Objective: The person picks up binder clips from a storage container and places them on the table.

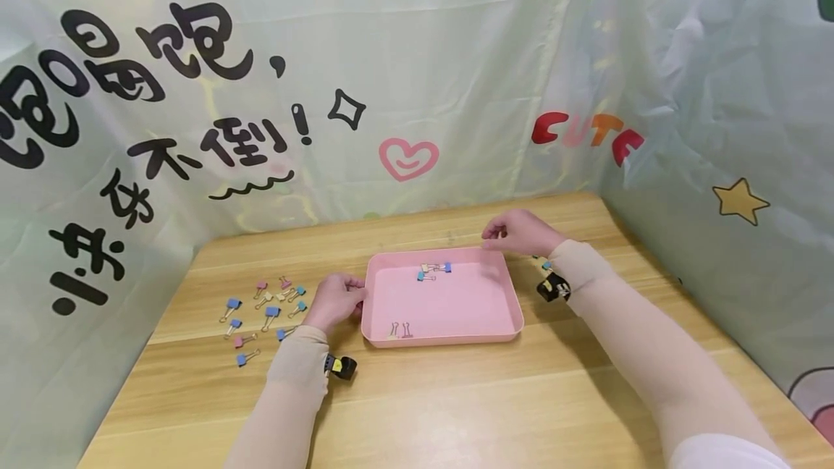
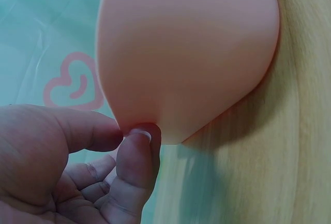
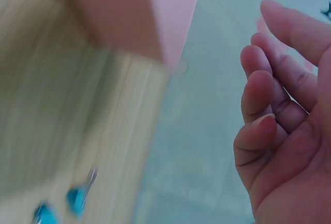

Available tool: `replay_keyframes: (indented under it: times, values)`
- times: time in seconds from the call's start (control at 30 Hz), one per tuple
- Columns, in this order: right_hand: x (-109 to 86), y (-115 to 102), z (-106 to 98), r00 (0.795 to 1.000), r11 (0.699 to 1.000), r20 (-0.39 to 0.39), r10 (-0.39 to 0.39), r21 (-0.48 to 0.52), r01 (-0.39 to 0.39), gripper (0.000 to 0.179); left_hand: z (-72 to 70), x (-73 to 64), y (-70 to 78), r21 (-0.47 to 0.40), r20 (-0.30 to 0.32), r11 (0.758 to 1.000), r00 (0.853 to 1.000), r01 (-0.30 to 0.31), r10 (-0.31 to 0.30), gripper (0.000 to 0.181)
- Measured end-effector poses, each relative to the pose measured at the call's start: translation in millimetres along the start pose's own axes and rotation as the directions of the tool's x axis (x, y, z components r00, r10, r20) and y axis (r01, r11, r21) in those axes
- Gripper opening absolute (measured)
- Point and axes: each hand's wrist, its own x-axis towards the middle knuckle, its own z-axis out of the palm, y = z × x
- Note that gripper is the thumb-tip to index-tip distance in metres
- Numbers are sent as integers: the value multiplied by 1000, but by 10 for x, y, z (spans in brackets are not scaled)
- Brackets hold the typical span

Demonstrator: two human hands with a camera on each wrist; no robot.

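Observation:
A shallow pink tray (image 1: 449,306) sits on the wooden table, a few binder clips (image 1: 434,268) with blue, teal and cream bodies lying toward its back. Two more binder clips (image 1: 400,330) lie by its front left corner. At the tray's left side, my left hand (image 1: 334,301) pinches the rim between thumb (image 2: 135,154) and index finger. My right hand (image 1: 517,232) is raised over the back right corner, its fingers loosely bent and holding nothing. The right wrist view shows it apart from the tray (image 3: 124,17).
Left of the tray, several loose binder clips (image 1: 270,315) in blue, teal, pink and cream are spread over the table (image 1: 417,396). Teal binder clips (image 3: 76,199) lie under the right wrist. A printed cloth (image 1: 469,78) hangs behind the table and along its right side.

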Motion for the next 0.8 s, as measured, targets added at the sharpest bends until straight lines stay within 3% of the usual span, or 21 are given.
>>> replay_keyframes:
  times: [0.27, 0.43, 0.57, 0.8]
  values:
    - [298, -477, 337, 988, 991, 80, -130, -20, 132, 16, 2, -12, 20, 20, 0, 1000, 1000, -6, 6, 19]
    - [409, -718, 581, 961, 972, 147, -233, 13, 233, 14, -1, -22, 24, 16, 1, 1000, 1000, 1, -1, 19]
    - [469, -884, 792, 940, 965, 219, -261, 38, 259, 14, -6, -17, 18, 8, 4, 1000, 1000, -1, 1, 19]
    - [490, -1138, 1120, 885, 943, 331, -328, 54, 329, 13, -7, -10, 21, 11, 4, 1000, 1000, -9, 9, 18]
